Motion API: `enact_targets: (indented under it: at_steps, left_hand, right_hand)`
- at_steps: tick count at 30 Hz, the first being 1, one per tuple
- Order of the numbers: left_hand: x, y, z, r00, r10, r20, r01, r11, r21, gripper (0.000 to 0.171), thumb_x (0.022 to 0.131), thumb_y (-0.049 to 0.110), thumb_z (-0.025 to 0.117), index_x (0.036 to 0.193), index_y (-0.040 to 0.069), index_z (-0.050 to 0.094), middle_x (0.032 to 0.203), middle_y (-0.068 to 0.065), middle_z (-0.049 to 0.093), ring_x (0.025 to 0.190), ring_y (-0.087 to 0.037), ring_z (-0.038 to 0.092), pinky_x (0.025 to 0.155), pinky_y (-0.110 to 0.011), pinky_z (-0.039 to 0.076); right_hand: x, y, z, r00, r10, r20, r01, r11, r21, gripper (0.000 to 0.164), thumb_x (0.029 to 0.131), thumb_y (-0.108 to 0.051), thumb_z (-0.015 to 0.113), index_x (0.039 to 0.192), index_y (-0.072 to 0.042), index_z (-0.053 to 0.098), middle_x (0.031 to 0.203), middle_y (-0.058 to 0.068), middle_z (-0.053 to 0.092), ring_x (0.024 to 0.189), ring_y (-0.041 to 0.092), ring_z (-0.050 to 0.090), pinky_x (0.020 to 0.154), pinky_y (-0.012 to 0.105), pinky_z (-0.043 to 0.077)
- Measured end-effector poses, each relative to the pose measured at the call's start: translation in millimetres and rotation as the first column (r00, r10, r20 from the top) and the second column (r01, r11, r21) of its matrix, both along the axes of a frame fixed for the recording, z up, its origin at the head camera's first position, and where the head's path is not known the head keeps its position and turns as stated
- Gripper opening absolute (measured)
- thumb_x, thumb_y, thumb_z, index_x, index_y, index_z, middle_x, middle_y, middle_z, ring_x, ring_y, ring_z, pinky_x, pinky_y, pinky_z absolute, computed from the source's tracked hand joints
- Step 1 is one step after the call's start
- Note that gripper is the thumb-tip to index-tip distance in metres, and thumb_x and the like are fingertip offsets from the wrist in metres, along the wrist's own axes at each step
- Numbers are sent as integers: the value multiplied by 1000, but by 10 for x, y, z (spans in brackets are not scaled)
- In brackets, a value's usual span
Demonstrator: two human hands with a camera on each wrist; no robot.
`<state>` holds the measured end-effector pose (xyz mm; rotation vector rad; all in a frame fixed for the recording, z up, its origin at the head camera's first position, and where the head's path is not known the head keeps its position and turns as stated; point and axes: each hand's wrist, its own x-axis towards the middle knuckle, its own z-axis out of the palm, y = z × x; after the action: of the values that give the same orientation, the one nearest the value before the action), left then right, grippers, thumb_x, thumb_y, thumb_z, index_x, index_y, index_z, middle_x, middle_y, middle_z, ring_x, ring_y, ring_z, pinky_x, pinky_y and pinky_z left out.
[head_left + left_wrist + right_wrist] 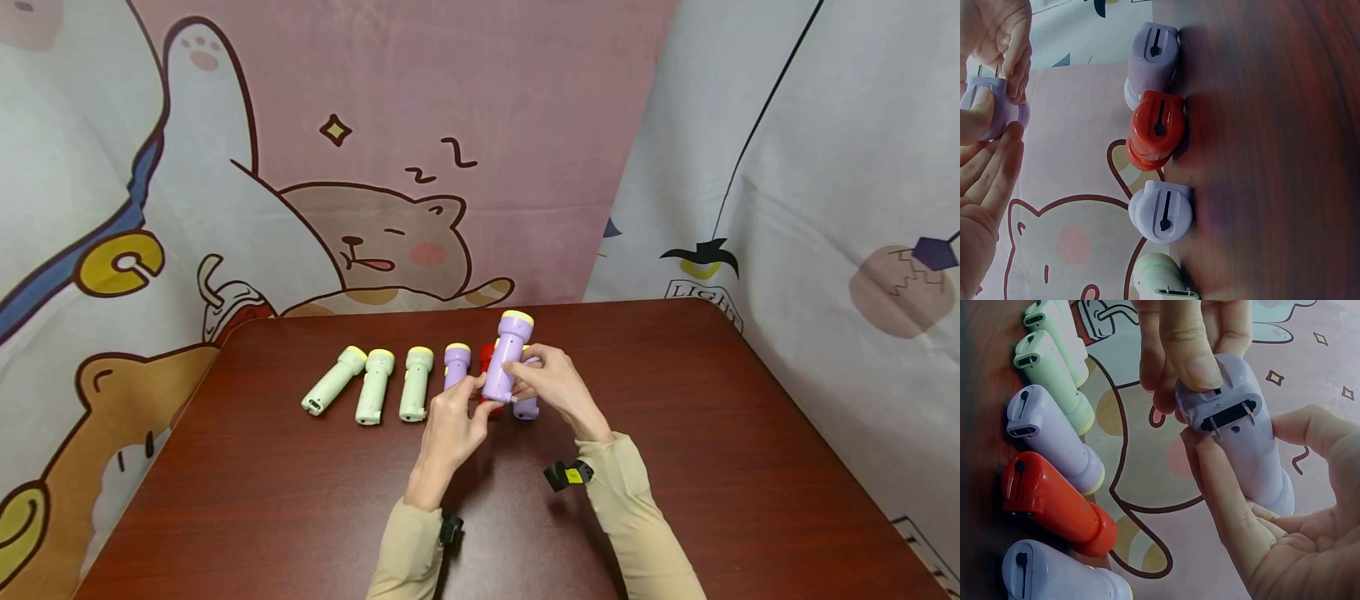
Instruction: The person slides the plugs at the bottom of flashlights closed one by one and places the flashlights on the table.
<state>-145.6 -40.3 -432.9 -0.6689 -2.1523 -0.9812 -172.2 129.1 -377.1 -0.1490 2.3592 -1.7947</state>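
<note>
Both hands hold a purple flashlight (504,358) with a yellow rim, raised above the table and tilted, its head up and away. My right hand (558,383) grips the body between thumb and fingers. At the tail end, my left hand (452,421) pinches it, the thumb lying on the slider in the right wrist view. Two metal prongs (1249,411) stick out of the tail there. Behind the hands lie another purple flashlight (457,358), a red flashlight (1054,500), mostly hidden in the head view, and a further purple flashlight (527,410).
Three pale green flashlights lie to the left: a slanted one (334,381), a middle one (375,387) and one nearer the purple row (416,385). All rest on the dark brown table (300,500). A cartoon-printed cloth (540,167) hangs behind the table.
</note>
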Motion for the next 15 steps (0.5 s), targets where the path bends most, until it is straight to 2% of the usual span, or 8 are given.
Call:
enact_targets:
  at_steps: [15]
  left_hand:
    - [-2,-16,13,1000,-19,-15,19,1000,-6,25,75,-1,77,97,-3,65,94,-17,73,75,-22,71,64,-30,57]
  right_hand:
    - [-15,9,5,1000,13,12,-13,1000,-1,39,89,-20,63,112,10,53,89,24,69,63,16,70,77,53,56]
